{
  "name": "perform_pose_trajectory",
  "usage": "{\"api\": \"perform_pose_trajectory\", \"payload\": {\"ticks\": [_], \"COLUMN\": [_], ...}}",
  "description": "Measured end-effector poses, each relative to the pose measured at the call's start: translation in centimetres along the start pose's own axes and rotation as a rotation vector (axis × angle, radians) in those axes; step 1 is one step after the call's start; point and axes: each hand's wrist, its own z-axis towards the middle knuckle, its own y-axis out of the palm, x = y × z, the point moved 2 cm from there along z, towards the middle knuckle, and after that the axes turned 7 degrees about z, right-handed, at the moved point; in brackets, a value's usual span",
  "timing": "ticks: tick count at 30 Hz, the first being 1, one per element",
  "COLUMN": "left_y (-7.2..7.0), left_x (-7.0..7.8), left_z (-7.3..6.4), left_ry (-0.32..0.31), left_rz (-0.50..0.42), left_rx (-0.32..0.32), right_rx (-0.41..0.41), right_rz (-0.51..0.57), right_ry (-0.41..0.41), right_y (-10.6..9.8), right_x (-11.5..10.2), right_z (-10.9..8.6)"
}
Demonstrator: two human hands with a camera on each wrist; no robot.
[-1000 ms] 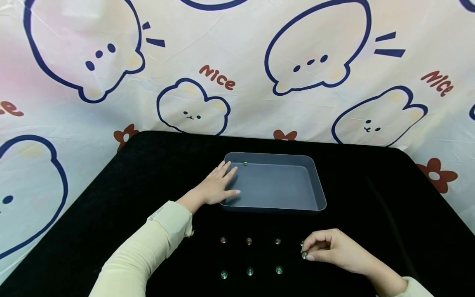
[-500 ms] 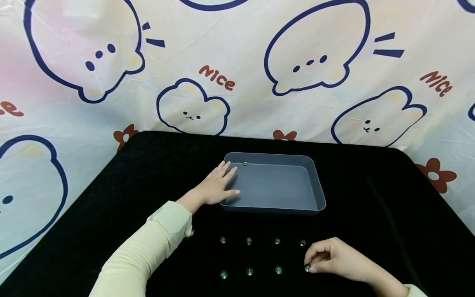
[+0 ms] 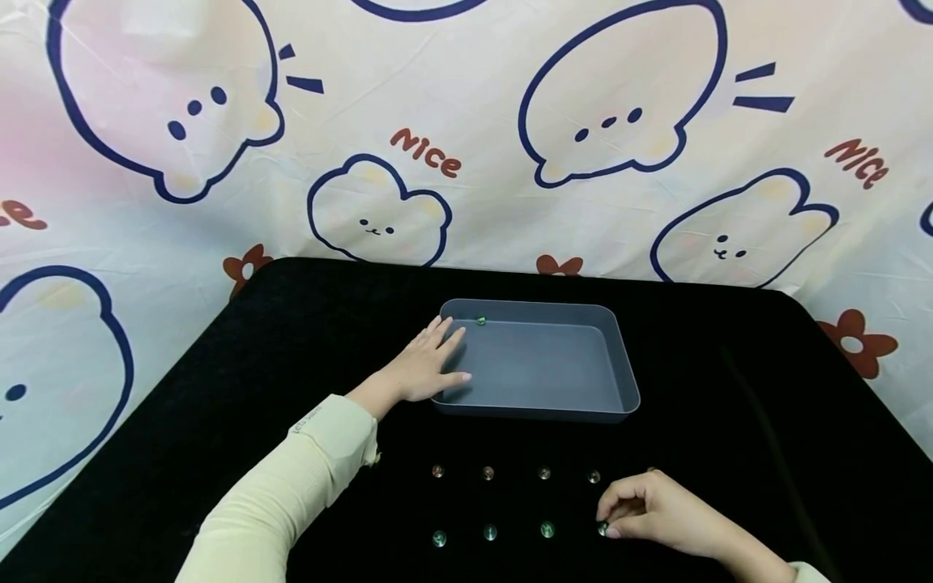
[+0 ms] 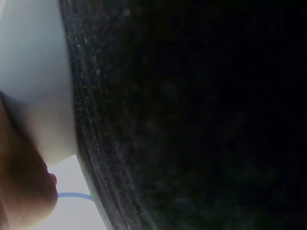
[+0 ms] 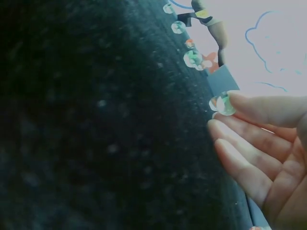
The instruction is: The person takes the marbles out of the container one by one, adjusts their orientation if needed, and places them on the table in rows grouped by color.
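My left hand [image 3: 411, 368] rests with spread, straight fingers over the left side of a grey rectangular tray [image 3: 554, 368]. A blurred part of that hand [image 4: 24, 191] shows at the lower left in the left wrist view, beside the tray wall [image 4: 36, 81]. One green marble [image 3: 481, 321] lies inside the tray at its far left corner. At the front right, my right hand [image 3: 659, 514] pinches a clear marble with green in it [image 5: 226, 104] between thumb and fingers, low at the cloth. That marble stands in line with several green marbles [image 3: 547, 529] to its left.
A second row of reddish-brown marbles [image 3: 488, 473] lies on the black cloth [image 3: 328, 308] between the green row and the tray. Behind the table hangs a pale curtain [image 3: 481, 89] printed with cartoon animals.
My right hand has moved down toward the front with the pinched marble, to the right end of the green row, uncovering a reddish marble behind it. My left hand and the tray have not moved.
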Motion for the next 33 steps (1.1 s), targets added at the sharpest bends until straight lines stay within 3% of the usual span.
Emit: {"api": "perform_pose_trajectory", "payload": {"ticks": [10, 23, 27, 33], "left_y": [-0.05, -0.12, -0.13, -0.02], "left_x": [0.06, 0.04, 0.00, -0.02], "left_z": [-0.01, 0.15, 0.15, 0.14], "left_ry": [-0.001, -0.004, -0.002, -0.004], "left_rz": [0.001, -0.005, -0.004, -0.013], "left_rx": [-0.005, -0.012, -0.009, -0.012], "right_rx": [0.003, 0.047, 0.040, 0.004], "right_rz": [-0.028, -0.251, -0.218, 0.026], "right_ry": [-0.013, -0.014, -0.006, 0.025], "right_y": [0.17, 0.28, 0.16, -0.16], "right_x": [0.35, 0.21, 0.32, 0.52], "right_z": [0.02, 0.07, 0.04, -0.12]}}
